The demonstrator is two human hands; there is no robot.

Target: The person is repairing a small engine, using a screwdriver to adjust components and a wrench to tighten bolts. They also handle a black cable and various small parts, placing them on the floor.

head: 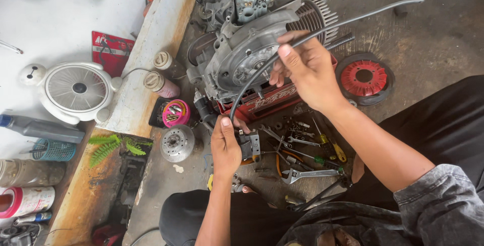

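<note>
both hands grip one long grey cable [322, 30] that arcs over the engine [252, 49]. the right hand [308, 72] has its fingers curled shut around the cable's middle, thumb up. the left hand [225, 147] is closed on the lower end beside a small black part [248, 145], which its palm partly hides. wrenches and screwdrivers [302, 157] lie scattered just right of it.

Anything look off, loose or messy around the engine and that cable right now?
Nothing looks broken. The engine sits propped on a red crate, not a stand. Wrenches and screwdrivers lie scattered on the floor. The black cable arcs between the left hand and right hand, its far end free.
</note>
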